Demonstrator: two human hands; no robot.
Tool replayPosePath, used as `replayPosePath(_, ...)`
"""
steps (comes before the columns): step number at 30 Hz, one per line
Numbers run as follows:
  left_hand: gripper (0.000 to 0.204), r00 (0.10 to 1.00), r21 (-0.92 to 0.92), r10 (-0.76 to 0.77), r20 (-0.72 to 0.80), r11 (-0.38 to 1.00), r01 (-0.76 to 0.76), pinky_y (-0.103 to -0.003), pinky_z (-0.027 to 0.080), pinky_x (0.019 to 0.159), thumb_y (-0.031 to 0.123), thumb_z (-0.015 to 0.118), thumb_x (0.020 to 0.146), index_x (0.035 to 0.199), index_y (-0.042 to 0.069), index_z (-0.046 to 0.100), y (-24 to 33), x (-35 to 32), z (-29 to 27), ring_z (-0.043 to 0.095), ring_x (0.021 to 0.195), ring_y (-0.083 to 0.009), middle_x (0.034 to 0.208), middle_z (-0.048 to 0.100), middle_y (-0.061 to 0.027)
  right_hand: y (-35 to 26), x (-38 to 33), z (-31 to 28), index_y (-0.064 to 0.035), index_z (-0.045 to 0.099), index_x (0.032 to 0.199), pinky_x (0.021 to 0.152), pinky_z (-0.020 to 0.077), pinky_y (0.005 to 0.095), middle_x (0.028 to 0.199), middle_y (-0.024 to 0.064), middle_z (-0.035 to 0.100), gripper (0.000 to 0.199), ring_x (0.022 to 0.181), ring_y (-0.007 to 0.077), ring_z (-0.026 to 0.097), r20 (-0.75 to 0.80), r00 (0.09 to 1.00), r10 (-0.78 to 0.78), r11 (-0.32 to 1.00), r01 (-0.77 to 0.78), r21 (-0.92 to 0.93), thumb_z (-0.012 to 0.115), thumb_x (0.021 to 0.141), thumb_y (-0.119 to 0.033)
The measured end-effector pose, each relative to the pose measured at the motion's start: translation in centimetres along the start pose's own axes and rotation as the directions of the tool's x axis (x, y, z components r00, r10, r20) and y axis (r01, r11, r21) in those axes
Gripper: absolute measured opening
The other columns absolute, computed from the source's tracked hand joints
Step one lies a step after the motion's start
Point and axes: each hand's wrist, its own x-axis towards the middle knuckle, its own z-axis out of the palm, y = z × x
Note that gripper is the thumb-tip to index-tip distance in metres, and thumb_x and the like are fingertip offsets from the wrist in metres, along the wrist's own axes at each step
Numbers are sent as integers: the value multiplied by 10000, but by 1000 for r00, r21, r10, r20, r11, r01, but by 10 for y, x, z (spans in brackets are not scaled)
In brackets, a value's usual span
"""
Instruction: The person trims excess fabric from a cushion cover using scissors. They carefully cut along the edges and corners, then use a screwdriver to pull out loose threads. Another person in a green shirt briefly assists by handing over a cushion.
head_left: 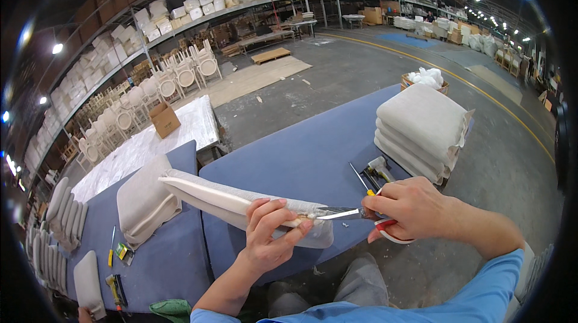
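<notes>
My left hand [268,236] grips a light grey upholstered seat cushion [223,193], tilted on its edge so that its pale underside shows. Its fingers are closed around the cushion's near edge. In my right hand [415,205] is a pair of scissors [394,232] with red and white handles. The blades are spread and lie at the cushion's right end, close to my left fingertips. Just beyond the scissors, a screwdriver [361,180] with a yellow handle and a staple gun [379,169] rest on the blue padded table [289,163].
Several grey cushions are stacked [421,118] at the table's right end, before a box of white stuffing [426,77]. On the left blue table sit more cushions [144,196], another staple gun [114,290] and a screwdriver [112,248]. Another person's hand [85,315] touches a cushion there.
</notes>
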Motion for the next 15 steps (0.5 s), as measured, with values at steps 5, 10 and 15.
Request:
replayPosePath(5, 228, 998, 23, 42, -43, 999, -41, -486, 496, 1001, 81, 867, 747, 934, 192, 796, -4, -4, 7, 632, 1062, -259, 1054, 602, -22, -6, 10, -13, -135, 672, 1050, 529, 499, 358, 750, 42, 604, 374, 641, 219, 670, 52, 998, -28, 993, 34, -113, 800, 884, -444)
replayPosePath(10, 216, 997, 11, 53, -64, 999, -52, -482, 497, 997, 78, 868, 747, 918, 181, 784, -7, -5, 10, 631, 1053, -255, 1060, 604, -24, -13, 16, -28, -107, 670, 1058, 554, 531, 359, 763, 68, 626, 369, 664, 231, 689, 143, 990, 19, 976, 13, -217, 762, 912, -433)
replayPosePath(15, 217, 996, 4, 55, -65, 998, -55, -477, 496, 989, 76, 882, 743, 902, 182, 778, -8, -4, 11, 631, 1050, -250, 1068, 609, -23, -26, 23, -48, -76, 668, 1067, 562, 547, 377, 774, 92, 645, 345, 679, 264, 704, 203, 979, 31, 954, 31, -298, 750, 916, -376)
